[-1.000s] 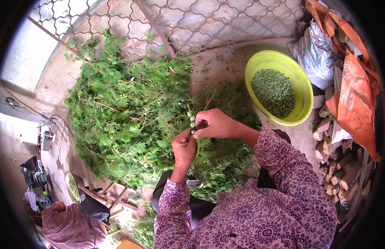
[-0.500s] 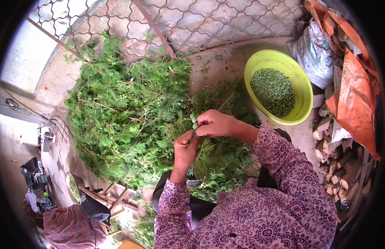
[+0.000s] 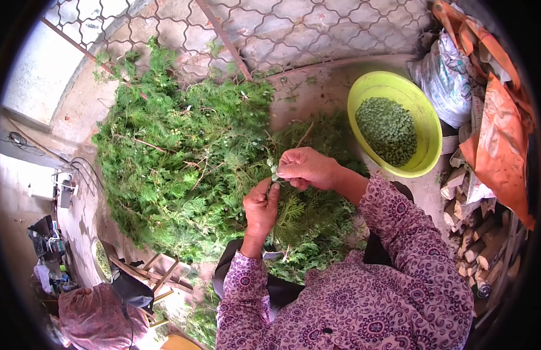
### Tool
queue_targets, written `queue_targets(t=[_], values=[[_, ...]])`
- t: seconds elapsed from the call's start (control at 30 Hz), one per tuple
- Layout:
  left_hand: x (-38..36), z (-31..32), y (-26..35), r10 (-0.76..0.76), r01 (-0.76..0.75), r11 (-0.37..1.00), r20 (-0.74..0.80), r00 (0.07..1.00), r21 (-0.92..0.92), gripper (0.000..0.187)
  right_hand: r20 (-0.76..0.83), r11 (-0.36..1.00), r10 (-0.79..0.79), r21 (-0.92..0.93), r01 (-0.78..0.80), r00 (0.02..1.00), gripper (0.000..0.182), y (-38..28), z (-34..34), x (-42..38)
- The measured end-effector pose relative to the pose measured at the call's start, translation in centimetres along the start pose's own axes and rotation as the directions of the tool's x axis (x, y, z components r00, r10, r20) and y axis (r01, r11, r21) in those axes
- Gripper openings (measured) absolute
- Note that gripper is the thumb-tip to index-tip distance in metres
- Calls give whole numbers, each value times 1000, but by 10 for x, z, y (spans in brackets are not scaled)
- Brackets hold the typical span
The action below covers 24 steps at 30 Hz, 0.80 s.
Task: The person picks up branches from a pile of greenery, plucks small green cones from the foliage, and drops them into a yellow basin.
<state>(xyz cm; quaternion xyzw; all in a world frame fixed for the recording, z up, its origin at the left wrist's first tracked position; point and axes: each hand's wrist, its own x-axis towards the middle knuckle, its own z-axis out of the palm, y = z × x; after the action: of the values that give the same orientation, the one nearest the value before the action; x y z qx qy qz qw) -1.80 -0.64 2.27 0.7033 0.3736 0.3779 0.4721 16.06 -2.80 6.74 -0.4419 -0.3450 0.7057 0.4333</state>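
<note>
My left hand [image 3: 260, 211] is closed, thumb against fingers, on a conifer sprig [image 3: 273, 164] bearing small pale green cones. My right hand [image 3: 310, 168] is right above it, thumb and forefinger pinched at the cones; its exact hold is partly hidden by the fingers. Beneath both hands spreads a big heap of green conifer branches [image 3: 183, 157] with brown twigs showing through. To the right, a yellow-green basin [image 3: 426, 140] stands with a pile of small green cones [image 3: 387, 128] inside.
A wire mesh [image 3: 317, 29] runs along the back. A white sack [image 3: 445, 84], orange sheeting [image 3: 501, 149] and stacked firewood [image 3: 483, 248] line the right side. At lower left are a wooden frame [image 3: 159, 274] and a draped reddish cloth [image 3: 98, 318].
My right hand has turned slightly and its lower fingers have loosened, while its thumb and forefinger stay at the sprig. My left hand keeps its hold almost in place.
</note>
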Motion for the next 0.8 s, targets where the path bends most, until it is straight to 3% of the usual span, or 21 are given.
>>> queue_targets(t=[0.07,0.13,0.2,0.27,0.5,0.57,0.6,0.67,0.8], values=[[1,1,-1,153,-146,965,-19,988,218,13,-6,999,-10,-42,9,1000,24,3,-2,1],[1,2,4,147,-142,957,-2,989,252,13,-10,964,-40,-265,36,999,34,4,1,2],[0,2,6,140,-139,948,15,990,286,13,-36,953,-32,-303,20,999,38,5,2,3],[0,2,5,192,-187,928,19,981,323,12,-65,863,-124,-500,75,990,39,9,2,5],[-2,2,7,259,-259,892,50,965,372,13,-9,887,-74,-457,62,997,36,6,3,2],[-3,0,3,104,-118,967,74,992,224,11,20,969,6,-246,-1,1000,30,8,2,3],[-3,1,7,105,-119,967,73,992,224,11,20,969,6,-247,-1,1000,30,8,1,2],[-3,0,17,-73,86,983,84,994,-164,9,139,998,68,-4,-68,988,23,4,0,-1],[-4,-8,11,-118,162,949,171,978,-270,11,215,996,58,51,-70,975,17,-4,2,-7]])
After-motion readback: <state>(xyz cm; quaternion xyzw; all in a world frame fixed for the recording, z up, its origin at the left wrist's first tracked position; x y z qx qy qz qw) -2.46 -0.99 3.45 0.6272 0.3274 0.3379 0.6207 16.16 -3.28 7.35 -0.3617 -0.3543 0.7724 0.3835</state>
